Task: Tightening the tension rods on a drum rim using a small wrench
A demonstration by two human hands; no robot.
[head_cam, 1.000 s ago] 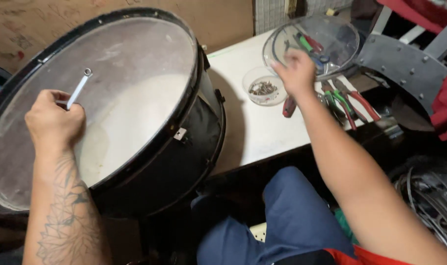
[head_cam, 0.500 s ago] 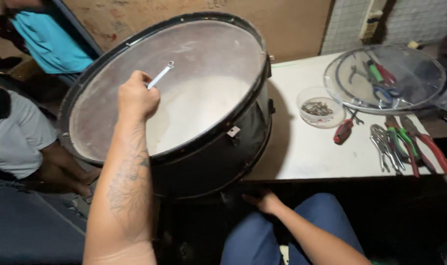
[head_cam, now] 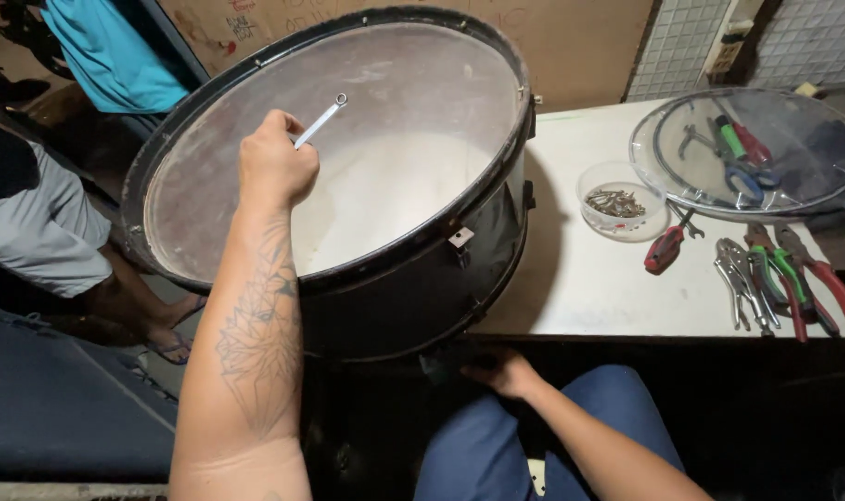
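Glossy black drum shell (head_cam: pixel 413 288), matt scuffed drumhead (head_cam: pixel 385 167), shiny metal wrench (head_cam: pixel 320 121).

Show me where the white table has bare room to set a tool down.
The white table is bare between the drum and the small bowl of screws, and along its front edge, left of the pliers. The right side is crowded: the clear round lid over tools, a red screwdriver, pliers.

The drum (head_cam: pixel 413 278) was black with a whitish head, the wrench (head_cam: pixel 319 122) silver, the table (head_cam: pixel 580 288) white, the screwdriver (head_cam: pixel 665 249) red.
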